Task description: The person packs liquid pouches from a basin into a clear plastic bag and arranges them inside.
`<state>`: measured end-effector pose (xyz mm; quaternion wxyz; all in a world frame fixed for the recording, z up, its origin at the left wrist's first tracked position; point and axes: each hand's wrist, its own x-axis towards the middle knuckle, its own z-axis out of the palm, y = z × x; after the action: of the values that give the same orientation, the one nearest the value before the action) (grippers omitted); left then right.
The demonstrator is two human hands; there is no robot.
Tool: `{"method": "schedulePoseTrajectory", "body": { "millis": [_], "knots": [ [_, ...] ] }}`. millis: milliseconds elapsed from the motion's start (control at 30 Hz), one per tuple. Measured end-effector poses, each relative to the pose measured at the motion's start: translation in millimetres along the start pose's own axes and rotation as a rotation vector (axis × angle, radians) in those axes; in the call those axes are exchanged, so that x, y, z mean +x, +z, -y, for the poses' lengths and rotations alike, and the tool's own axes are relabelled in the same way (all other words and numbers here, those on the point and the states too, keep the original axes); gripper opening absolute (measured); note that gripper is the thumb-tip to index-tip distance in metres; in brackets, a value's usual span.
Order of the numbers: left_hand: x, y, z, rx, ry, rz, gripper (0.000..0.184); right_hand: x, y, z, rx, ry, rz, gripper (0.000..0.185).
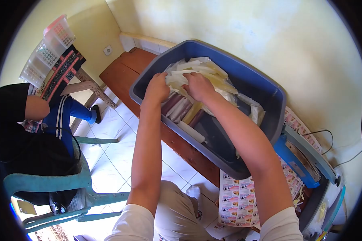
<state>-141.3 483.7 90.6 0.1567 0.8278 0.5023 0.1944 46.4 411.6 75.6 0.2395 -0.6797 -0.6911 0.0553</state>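
A large dark blue-grey plastic tub [253, 66] holds many long, narrow sticks in clear plastic sleeves. At its far end lies a heap of pale yellow and white plastic-wrapped sticks [207, 70]. Nearer the left wall are purple wrapped sticks [179, 107], beside a white one [191, 131]. My left hand [158, 87] is at the tub's left rim, its fingers closed at the edge of the pale heap and partly hidden. On top of the heap, my right hand [200, 86] has its fingers bent round pale wrapped sticks, thumb toward the left hand.
The tub rests on a brown wooden bench [126, 66] along the wall. Printed label sheets [235, 201] and a blue sealer-like device [297, 160] with a cord are to the right. At left, a person [32, 148] sits in a green plastic chair [48, 180]; plastic baskets [40, 60] stand behind.
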Motion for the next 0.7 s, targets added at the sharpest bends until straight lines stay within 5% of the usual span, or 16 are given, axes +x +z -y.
{"method": "schedulePoseTrajectory", "body": {
  "millis": [233,300,500,700],
  "knots": [
    [-1,-7,-15,0.114,-0.050,0.125,0.065,4,7,-6,-0.093,-0.061,-0.007,0.051],
    [4,-13,-23,0.092,-0.274,0.349,0.060,2,7,-6,-0.093,-0.036,-0.016,0.051],
    [28,10,-5,0.240,-0.066,0.254,0.056,0,7,-6,-0.144,-0.043,0.004,0.048],
    [41,5,-23,0.309,-0.095,0.177,0.037,-2,10,-7,-0.126,-0.075,-0.024,0.047]
  ]
}}
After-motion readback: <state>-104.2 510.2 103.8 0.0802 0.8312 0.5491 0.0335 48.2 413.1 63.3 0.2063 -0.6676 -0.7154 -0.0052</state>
